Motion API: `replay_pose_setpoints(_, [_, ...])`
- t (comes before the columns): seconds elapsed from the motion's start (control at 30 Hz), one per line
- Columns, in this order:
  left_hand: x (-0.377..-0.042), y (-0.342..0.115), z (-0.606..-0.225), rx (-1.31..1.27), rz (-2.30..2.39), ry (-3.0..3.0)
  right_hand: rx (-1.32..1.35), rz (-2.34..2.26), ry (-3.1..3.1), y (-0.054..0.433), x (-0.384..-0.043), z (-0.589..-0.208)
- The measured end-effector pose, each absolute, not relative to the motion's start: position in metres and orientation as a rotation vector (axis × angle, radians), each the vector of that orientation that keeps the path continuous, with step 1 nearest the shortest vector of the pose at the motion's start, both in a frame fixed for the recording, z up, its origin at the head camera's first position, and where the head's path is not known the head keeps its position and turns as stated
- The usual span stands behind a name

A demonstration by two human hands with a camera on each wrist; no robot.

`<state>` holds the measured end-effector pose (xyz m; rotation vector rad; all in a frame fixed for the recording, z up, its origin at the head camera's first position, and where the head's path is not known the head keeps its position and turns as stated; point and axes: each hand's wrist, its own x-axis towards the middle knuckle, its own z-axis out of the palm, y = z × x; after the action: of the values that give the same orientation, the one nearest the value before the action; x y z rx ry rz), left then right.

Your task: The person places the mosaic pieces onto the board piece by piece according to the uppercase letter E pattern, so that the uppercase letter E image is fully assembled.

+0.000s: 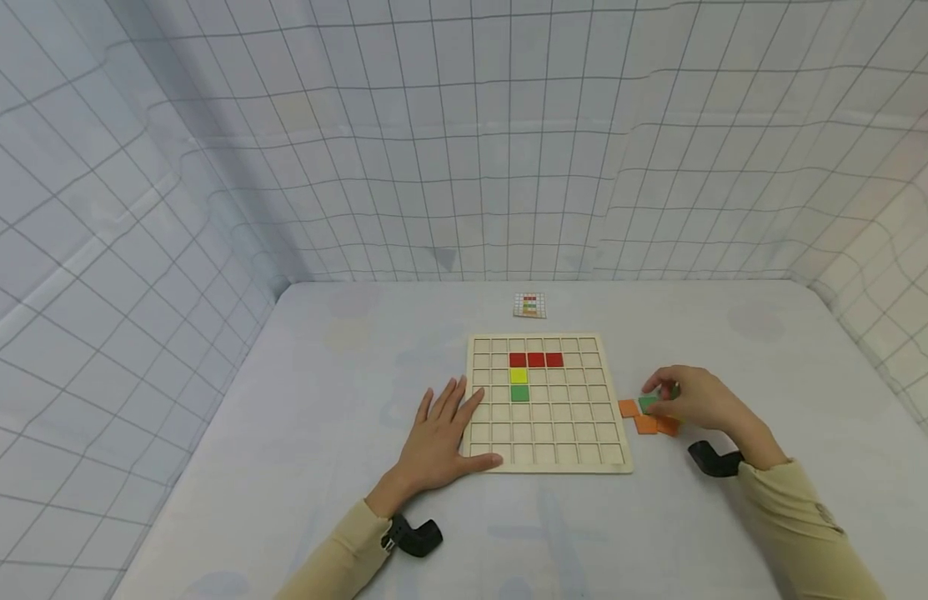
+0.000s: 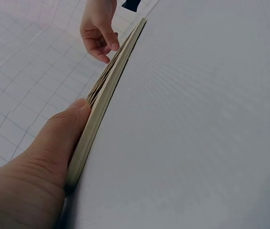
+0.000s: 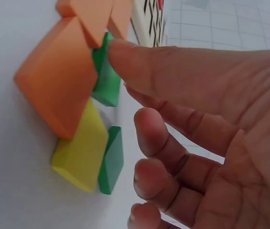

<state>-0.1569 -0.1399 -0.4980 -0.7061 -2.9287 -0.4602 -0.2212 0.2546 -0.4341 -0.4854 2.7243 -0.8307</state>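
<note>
A pale wooden grid board (image 1: pixel 569 433) lies on the table, with three red tiles (image 1: pixel 536 360) in a row, a yellow tile (image 1: pixel 519 376) and a green tile (image 1: pixel 519 392) below them in its cells. My left hand (image 1: pixel 437 446) rests spread on the board's left edge, its thumb (image 2: pixel 72 117) over the near edge. Right of the board, my right hand (image 1: pixel 692 402) bends over a small pile of tiles. Its thumb and index fingertips pinch at a loose green tile (image 3: pixel 107 78) from either side.
Orange tiles (image 3: pixel 60 76), a yellow tile (image 3: pixel 82 150) and another green tile (image 3: pixel 112 162) lie around the right fingers. A small card (image 1: pixel 529 305) with a coloured grid pattern lies behind the board. Grid-patterned white curtains (image 1: pixel 464 167) enclose the table.
</note>
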Motion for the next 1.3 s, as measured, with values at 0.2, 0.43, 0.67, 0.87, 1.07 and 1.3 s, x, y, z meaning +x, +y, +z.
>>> replay_pose_setpoints(0.2, [-0.157,-0.139,-0.498,-0.709,-0.472,-2.911,-0.454,-0.849,2.735,0.254,-0.225,-0.439])
replay_pose_setpoints(0.43, [-0.157,-0.139,-0.498,-0.712,-0.469,-2.902,-0.464,-0.841,2.773,0.249,-0.231,-0.442])
replay_pose_setpoints(0.67, [-0.156,-0.140,-0.496,-0.709,-0.456,-2.923,-0.437,-0.879,2.759,0.247,-0.229,-0.442])
replay_pose_setpoints(0.87, [-0.156,-0.140,-0.496,-0.704,-0.446,-2.934,-0.446,-0.891,2.794,0.247,-0.227,-0.443])
replay_pose_setpoints(1.07, [-0.156,-0.140,-0.497,-0.705,-0.455,-2.929,-0.435,-0.932,2.846,0.244,-0.228,-0.444])
replay_pose_setpoints(1.3, [-0.156,-0.140,-0.496,-0.704,-0.460,-2.924,-0.466,-1.041,2.898,0.232,-0.230,-0.444])
